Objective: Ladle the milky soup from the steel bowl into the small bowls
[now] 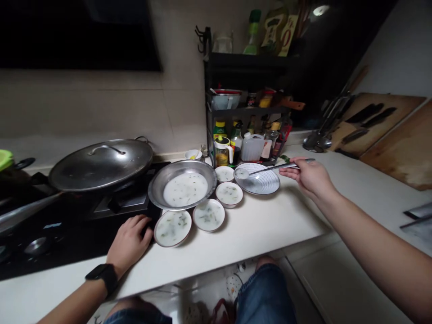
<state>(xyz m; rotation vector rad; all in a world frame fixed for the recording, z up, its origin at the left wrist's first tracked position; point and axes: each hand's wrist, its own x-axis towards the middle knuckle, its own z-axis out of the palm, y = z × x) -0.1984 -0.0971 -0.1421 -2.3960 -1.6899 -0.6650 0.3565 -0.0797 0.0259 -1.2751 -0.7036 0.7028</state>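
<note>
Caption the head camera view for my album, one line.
Right hand holds a spoon over a patterned bowl; left hand rests beside small dishes of soup.

"What's the right hand (308, 176) got?"

"A metal spoon (280, 167), pinched by its handle; its scoop, brimming with milky liquid (240, 173), hangs over a striped white bowl (266, 186) (the spoon looks level)."

"And the left hand (130, 238)?"

"Lying relaxed, fingers slightly curled; it's just beside a shallow dish (170, 243) of the same liquid, flecked green."
</note>
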